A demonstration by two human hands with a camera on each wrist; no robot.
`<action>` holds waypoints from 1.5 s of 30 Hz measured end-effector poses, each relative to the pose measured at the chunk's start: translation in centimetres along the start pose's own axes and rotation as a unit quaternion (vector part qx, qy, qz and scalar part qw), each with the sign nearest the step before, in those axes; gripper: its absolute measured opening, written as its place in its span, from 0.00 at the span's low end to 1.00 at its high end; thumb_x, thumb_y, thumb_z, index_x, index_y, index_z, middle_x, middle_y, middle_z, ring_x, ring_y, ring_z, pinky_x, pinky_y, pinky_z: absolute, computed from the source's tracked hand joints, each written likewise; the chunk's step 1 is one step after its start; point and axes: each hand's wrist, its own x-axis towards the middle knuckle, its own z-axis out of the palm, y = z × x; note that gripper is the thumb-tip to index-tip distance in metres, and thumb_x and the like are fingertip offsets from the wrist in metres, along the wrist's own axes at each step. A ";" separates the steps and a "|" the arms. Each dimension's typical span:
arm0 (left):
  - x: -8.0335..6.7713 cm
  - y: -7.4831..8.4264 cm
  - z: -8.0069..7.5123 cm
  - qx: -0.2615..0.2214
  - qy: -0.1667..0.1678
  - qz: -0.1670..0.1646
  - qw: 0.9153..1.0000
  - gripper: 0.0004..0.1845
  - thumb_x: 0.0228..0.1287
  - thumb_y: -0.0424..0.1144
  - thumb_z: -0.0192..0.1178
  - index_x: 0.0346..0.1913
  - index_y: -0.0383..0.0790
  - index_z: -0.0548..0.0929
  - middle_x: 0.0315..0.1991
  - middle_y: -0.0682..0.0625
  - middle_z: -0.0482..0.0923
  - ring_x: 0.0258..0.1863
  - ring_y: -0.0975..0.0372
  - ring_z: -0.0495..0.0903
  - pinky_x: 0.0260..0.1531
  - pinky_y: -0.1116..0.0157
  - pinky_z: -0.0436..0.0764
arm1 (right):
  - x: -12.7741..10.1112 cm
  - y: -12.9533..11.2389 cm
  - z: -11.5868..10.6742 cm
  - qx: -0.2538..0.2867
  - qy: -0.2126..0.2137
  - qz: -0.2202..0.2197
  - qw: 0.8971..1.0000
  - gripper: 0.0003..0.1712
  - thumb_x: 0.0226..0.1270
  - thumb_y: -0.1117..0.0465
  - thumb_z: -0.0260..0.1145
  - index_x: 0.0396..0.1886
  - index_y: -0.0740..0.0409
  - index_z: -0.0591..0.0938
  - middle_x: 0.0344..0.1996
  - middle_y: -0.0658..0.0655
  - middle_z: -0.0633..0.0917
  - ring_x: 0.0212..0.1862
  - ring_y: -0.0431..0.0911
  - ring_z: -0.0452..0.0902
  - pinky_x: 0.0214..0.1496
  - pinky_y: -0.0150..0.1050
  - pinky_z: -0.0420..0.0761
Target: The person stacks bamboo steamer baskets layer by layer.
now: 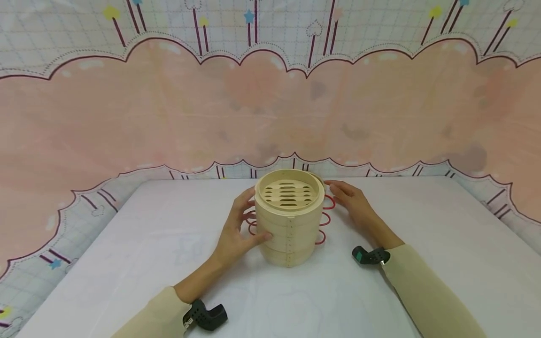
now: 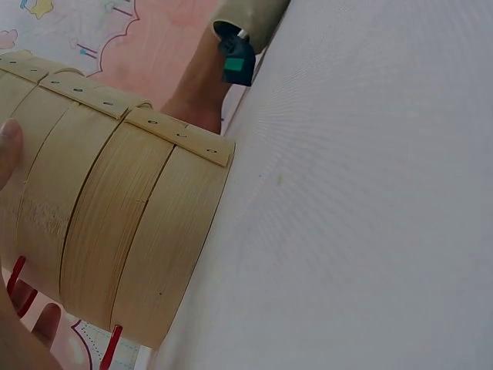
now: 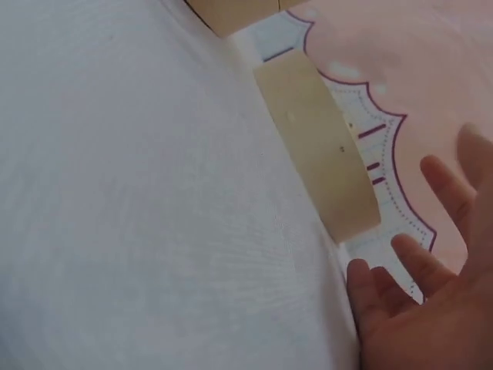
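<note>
A stack of round, pale bamboo steamer baskets [image 1: 289,220] stands upright near the middle of the white table [image 1: 422,263], a little toward its far edge. The top basket is open and shows a slatted floor. Under and behind the stack lies a red wire stand [image 1: 325,219]; its loops stick out at 3 o'clock and 9 o'clock of the stack.

The left hand [image 1: 236,230] lies against the side of the stack at 9 o'clock. Its fingers are curved round the wall and slightly spread, and the thumb touches the front of the wall. In the left wrist view the thumb tip rests on the bamboo.

The right hand [image 1: 352,202] is at 3 o'clock of the stack, just beside the rim. Its fingers are straight and a little spread; whether they touch the bamboo, I cannot tell. In the right wrist view the fingers [image 3: 443,185] stand apart and hold nothing.

Behind the table hangs a pink patterned cloth [image 1: 169,108].
</note>
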 end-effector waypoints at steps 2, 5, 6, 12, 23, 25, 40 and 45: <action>0.0 0.0 -0.1 0.000 0.000 -0.002 1.000 0.49 0.41 0.17 0.70 0.68 0.27 0.56 0.69 0.38 0.56 0.59 0.52 0.66 0.50 0.57 0.74 | 0.1 0.1 0.0 -0.059 -0.011 -0.016 0.998 0.22 0.75 0.55 0.54 0.64 0.56 0.74 0.68 0.58 0.67 0.70 0.56 0.55 0.68 0.58 0.56; 0.1 0.0 -0.1 0.003 -0.001 -0.005 1.000 0.49 0.41 0.16 0.70 0.68 0.27 0.55 0.69 0.38 0.56 0.59 0.52 0.66 0.50 0.58 0.74 | 0.2 0.1 0.1 -0.126 -0.026 -0.034 0.991 0.20 0.72 0.61 0.56 0.62 0.59 0.76 0.69 0.62 0.64 0.70 0.61 0.54 0.67 0.61 0.54; 0.1 0.0 -0.1 0.003 -0.001 -0.006 1.000 0.49 0.42 0.16 0.70 0.68 0.27 0.55 0.69 0.38 0.56 0.59 0.53 0.66 0.50 0.59 0.74 | 0.2 0.1 0.1 -0.131 -0.032 -0.037 0.990 0.20 0.72 0.62 0.57 0.61 0.61 0.76 0.69 0.64 0.63 0.70 0.62 0.55 0.67 0.61 0.55; 0.2 0.1 -0.1 0.000 -0.002 -0.009 1.000 0.49 0.42 0.17 0.71 0.69 0.28 0.56 0.69 0.39 0.56 0.59 0.53 0.66 0.49 0.57 0.74 | 0.4 0.3 0.1 -0.130 -0.055 -0.037 0.989 0.22 0.68 0.63 0.62 0.60 0.64 0.76 0.70 0.68 0.59 0.68 0.66 0.57 0.66 0.58 0.60; 0.1 -1.3 -0.1 -0.002 -0.004 -0.010 1.000 0.49 0.46 0.25 0.73 0.70 0.34 0.56 0.71 0.45 0.55 0.60 0.52 0.65 0.49 0.56 0.74 | 0.6 -0.1 0.2 -0.151 -0.042 -0.031 0.987 0.17 0.66 0.64 0.65 0.54 0.59 0.79 0.66 0.66 0.66 0.69 0.62 0.57 0.64 0.57 0.64; 0.0 -2.3 -0.1 -0.003 -0.004 -0.009 1.000 0.50 0.47 0.28 0.74 0.71 0.37 0.56 0.71 0.49 0.54 0.61 0.52 0.65 0.49 0.56 0.74 | 0.6 -0.2 0.1 -0.147 -0.039 -0.030 0.988 0.15 0.65 0.63 0.66 0.50 0.59 0.79 0.65 0.65 0.68 0.68 0.61 0.59 0.63 0.57 0.65; 0.3 0.0 0.0 0.004 -0.008 0.000 1.000 0.48 0.45 0.21 0.72 0.69 0.28 0.55 0.70 0.38 0.55 0.60 0.51 0.66 0.48 0.56 0.74 | 0.4 0.2 0.1 -0.148 -0.006 -0.014 0.989 0.12 0.61 0.64 0.69 0.43 0.61 0.79 0.66 0.68 0.67 0.62 0.65 0.66 0.60 0.55 0.70; 0.2 0.2 0.0 0.004 -0.009 0.000 1.000 0.49 0.44 0.20 0.71 0.69 0.28 0.55 0.70 0.38 0.55 0.60 0.50 0.66 0.47 0.54 0.74 | 0.3 0.2 0.3 -0.167 0.008 -0.029 0.986 0.10 0.61 0.65 0.69 0.41 0.59 0.79 0.64 0.66 0.70 0.61 0.64 0.68 0.60 0.55 0.70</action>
